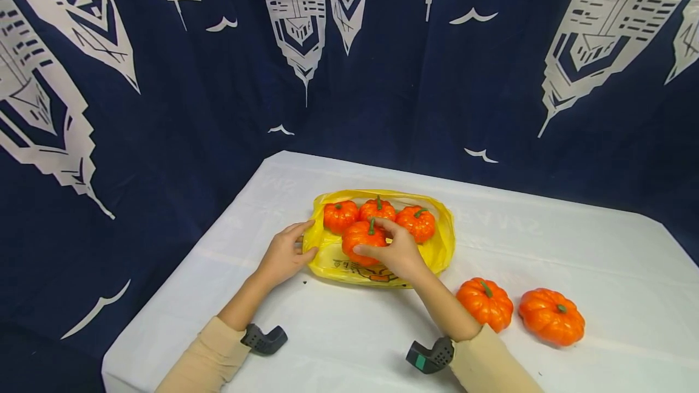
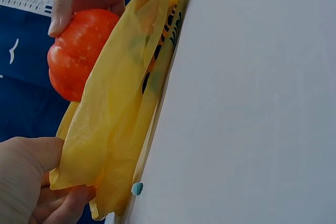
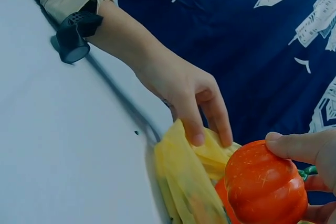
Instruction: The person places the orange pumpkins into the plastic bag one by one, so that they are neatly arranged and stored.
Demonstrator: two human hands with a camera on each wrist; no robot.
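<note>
A yellow plastic bag (image 1: 449,232) lies spread with its mouth up on the white table. Three small orange pumpkins with green stems sit inside along its far side, among them a left one (image 1: 340,218) and a right one (image 1: 419,226). My right hand (image 1: 403,255) grips another orange pumpkin (image 1: 360,241) between thumb and fingers, over the near part of the bag's mouth. At the bag's left edge, my left hand (image 1: 286,253) pinches the rim, thumb on one side and fingers on the other, as the left wrist view shows the yellow plastic (image 2: 100,135) between them.
Two more orange pumpkins, one (image 1: 485,303) partly behind my right forearm and one (image 1: 551,316) farther right, rest on the white table (image 1: 611,259). A dark blue curtain (image 1: 382,114) with white building prints hangs behind. Black devices (image 1: 431,356) are strapped at both wrists.
</note>
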